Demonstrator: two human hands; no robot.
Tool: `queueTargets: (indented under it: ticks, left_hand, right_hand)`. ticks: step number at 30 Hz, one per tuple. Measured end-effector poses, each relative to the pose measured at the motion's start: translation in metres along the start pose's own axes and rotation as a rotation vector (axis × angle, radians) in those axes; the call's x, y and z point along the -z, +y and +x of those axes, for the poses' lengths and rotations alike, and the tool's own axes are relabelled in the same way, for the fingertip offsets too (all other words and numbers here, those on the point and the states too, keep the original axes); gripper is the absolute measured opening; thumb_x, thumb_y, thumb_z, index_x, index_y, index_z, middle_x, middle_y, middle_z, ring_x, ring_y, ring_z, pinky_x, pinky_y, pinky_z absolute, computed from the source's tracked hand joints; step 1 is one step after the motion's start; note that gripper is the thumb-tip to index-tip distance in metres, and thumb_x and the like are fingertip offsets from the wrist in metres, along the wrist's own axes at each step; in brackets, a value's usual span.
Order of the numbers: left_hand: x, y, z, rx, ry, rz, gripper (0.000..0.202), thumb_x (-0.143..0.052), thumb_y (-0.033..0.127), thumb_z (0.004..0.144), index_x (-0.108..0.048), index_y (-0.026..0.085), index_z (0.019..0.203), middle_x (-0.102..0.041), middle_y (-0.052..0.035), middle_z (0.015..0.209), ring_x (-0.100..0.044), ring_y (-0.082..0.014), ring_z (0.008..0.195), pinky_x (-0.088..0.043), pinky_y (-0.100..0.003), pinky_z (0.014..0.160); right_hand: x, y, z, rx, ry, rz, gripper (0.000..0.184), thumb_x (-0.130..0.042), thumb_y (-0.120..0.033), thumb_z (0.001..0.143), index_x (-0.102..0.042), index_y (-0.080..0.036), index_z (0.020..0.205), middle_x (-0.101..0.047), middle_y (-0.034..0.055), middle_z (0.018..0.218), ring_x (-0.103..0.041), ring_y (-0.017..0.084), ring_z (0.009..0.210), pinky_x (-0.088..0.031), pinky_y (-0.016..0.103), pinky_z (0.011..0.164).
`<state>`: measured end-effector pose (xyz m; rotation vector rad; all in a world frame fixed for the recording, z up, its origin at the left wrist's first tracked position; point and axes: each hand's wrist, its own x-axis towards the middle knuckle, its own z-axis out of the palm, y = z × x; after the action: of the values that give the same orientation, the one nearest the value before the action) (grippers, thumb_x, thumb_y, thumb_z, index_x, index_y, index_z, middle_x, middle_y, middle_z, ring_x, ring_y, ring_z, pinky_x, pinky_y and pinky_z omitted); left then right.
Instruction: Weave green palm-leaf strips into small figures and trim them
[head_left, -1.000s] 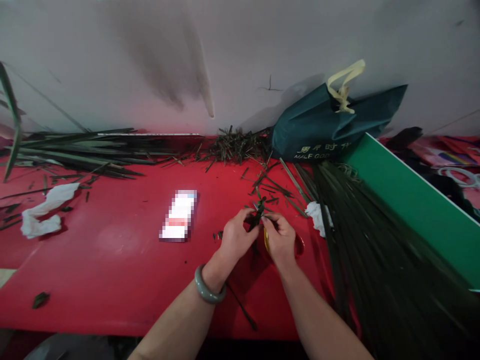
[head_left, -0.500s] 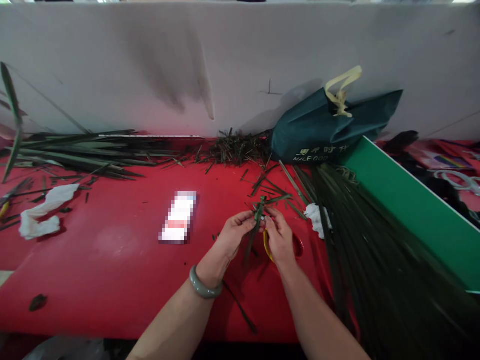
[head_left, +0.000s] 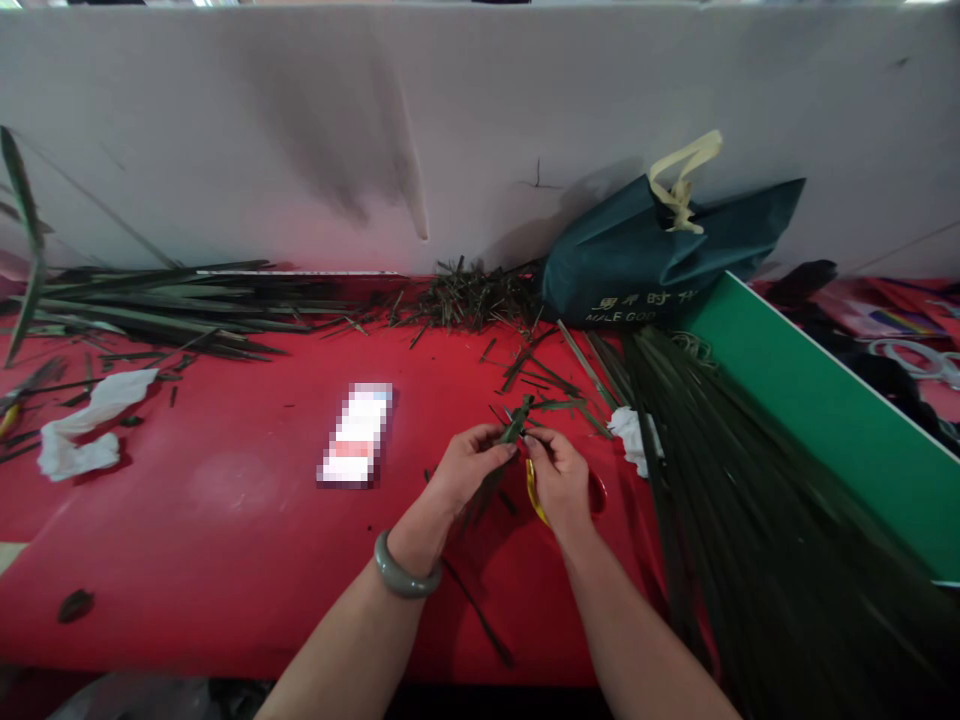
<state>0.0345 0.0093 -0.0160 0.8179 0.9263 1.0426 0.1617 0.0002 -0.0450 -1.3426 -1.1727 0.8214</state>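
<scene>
My left hand (head_left: 474, 464), with a grey-green bangle (head_left: 403, 570) at its wrist, pinches a small folded green leaf piece (head_left: 516, 422) between thumb and fingers. Close against its right side, my right hand (head_left: 559, 470) has thumb and forefinger pressed together at the leaf piece's edge. What lies exactly between those right fingertips is too small to make out. Darker leaf ends hang below the left hand, partly hidden by it. Under my right hand a yellow curved handle (head_left: 534, 492) shows on the red table, mostly covered.
A pixelated phone (head_left: 356, 435) lies left of my hands. Long leaf strips (head_left: 172, 305) and a heap of clippings (head_left: 472, 295) line the wall. On the right are a dark green bag (head_left: 622, 265), a leaf bundle (head_left: 735, 520), crumpled tissue (head_left: 636, 438) and a green board (head_left: 825, 430).
The leaf piece has turned in my fingers and now leans more to the right. My right fingertips have shifted slightly along it. Both arms stay nearly in place.
</scene>
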Motion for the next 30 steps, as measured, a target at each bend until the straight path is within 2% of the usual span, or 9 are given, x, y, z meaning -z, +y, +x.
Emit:
queueTargets:
  ticks: [4, 6, 9, 13, 17, 20, 23, 26, 30]
  left_hand:
    - [-0.007, -0.007, 0.0, -0.006, -0.025, -0.115, 0.029, -0.07, 0.024, 0.055, -0.061, 0.014, 0.081, -0.063, -0.0006, 0.068, -0.058, -0.0101, 0.062, -0.044, -0.025, 0.07]
    - [-0.011, -0.012, -0.001, -0.005, -0.049, -0.173, 0.033, -0.069, 0.024, 0.057, -0.058, 0.014, 0.086, -0.064, -0.0006, 0.068, -0.059, -0.0108, 0.063, -0.045, -0.026, 0.071]
    - [-0.015, -0.017, -0.002, -0.035, -0.077, -0.166, 0.042, -0.067, 0.023, 0.06, -0.054, 0.015, 0.1, -0.065, -0.0023, 0.074, -0.06, -0.0118, 0.07, -0.044, -0.027, 0.075]
    - [-0.014, -0.017, -0.002, -0.081, -0.048, -0.062, 0.046, -0.065, 0.027, 0.063, -0.052, 0.015, 0.105, -0.064, -0.0043, 0.083, -0.059, -0.0132, 0.078, -0.043, -0.026, 0.076]
    - [-0.012, -0.017, -0.002, -0.132, -0.073, 0.062, 0.045, -0.062, 0.027, 0.066, -0.05, 0.016, 0.108, -0.063, -0.0054, 0.09, -0.057, -0.0145, 0.084, -0.042, -0.027, 0.078]
    - [-0.013, -0.017, -0.004, -0.173, -0.067, 0.178, 0.04, -0.06, 0.026, 0.068, -0.053, 0.016, 0.105, -0.062, -0.0056, 0.091, -0.057, -0.0155, 0.085, -0.043, -0.028, 0.078]
    - [-0.015, -0.016, -0.005, -0.194, -0.042, 0.244, 0.036, -0.06, 0.026, 0.067, -0.055, 0.016, 0.102, -0.062, -0.0056, 0.092, -0.056, -0.0165, 0.086, -0.043, -0.029, 0.078]
    - [-0.015, -0.013, -0.005, -0.163, 0.003, 0.18, 0.031, -0.06, 0.027, 0.067, -0.057, 0.015, 0.095, -0.062, -0.005, 0.088, -0.056, -0.0148, 0.08, -0.044, -0.028, 0.075]
    - [-0.015, -0.007, -0.004, -0.031, 0.039, -0.067, 0.026, -0.062, 0.028, 0.066, -0.057, 0.014, 0.086, -0.058, 0.0, 0.067, -0.054, -0.009, 0.06, -0.044, -0.024, 0.065]
  right_hand:
    - [-0.001, -0.002, 0.0, -0.128, -0.019, 0.164, 0.02, -0.057, -0.035, 0.07, -0.06, -0.019, 0.081, -0.062, 0.0015, 0.071, -0.057, 0.015, 0.06, -0.046, 0.028, 0.057]
    - [-0.001, -0.003, 0.001, -0.197, -0.008, 0.272, 0.02, -0.058, -0.035, 0.069, -0.059, -0.019, 0.081, -0.061, -0.0003, 0.066, -0.055, 0.013, 0.054, -0.046, 0.026, 0.051]
    - [-0.001, -0.004, 0.003, -0.225, 0.036, 0.36, 0.017, -0.06, -0.033, 0.067, -0.059, -0.019, 0.077, -0.061, -0.0015, 0.066, -0.055, 0.012, 0.055, -0.046, 0.025, 0.052]
    - [0.001, -0.005, 0.006, -0.171, 0.097, 0.322, 0.017, -0.061, -0.032, 0.066, -0.059, -0.018, 0.075, -0.062, -0.0014, 0.067, -0.055, 0.012, 0.061, -0.045, 0.025, 0.058]
    - [0.003, -0.003, 0.008, -0.155, 0.117, 0.312, 0.016, -0.06, -0.031, 0.067, -0.059, -0.018, 0.077, -0.061, -0.0016, 0.067, -0.055, 0.012, 0.061, -0.044, 0.024, 0.059]
    - [0.003, -0.003, 0.009, -0.157, 0.144, 0.352, 0.015, -0.059, -0.03, 0.067, -0.059, -0.018, 0.076, -0.061, -0.002, 0.066, -0.055, 0.011, 0.06, -0.044, 0.024, 0.059]
    - [0.003, -0.003, 0.009, -0.17, 0.114, 0.332, 0.015, -0.059, -0.03, 0.066, -0.06, -0.018, 0.074, -0.062, -0.0012, 0.067, -0.056, 0.012, 0.062, -0.045, 0.027, 0.061]
    - [0.001, -0.003, 0.007, -0.154, 0.064, 0.252, 0.017, -0.06, -0.032, 0.066, -0.061, -0.018, 0.076, -0.064, 0.0001, 0.071, -0.057, 0.014, 0.067, -0.045, 0.029, 0.065]
    - [-0.002, -0.002, 0.004, -0.12, 0.016, 0.17, 0.021, -0.058, -0.035, 0.067, -0.061, -0.018, 0.078, -0.065, 0.0017, 0.071, -0.058, 0.017, 0.069, -0.046, 0.03, 0.064]
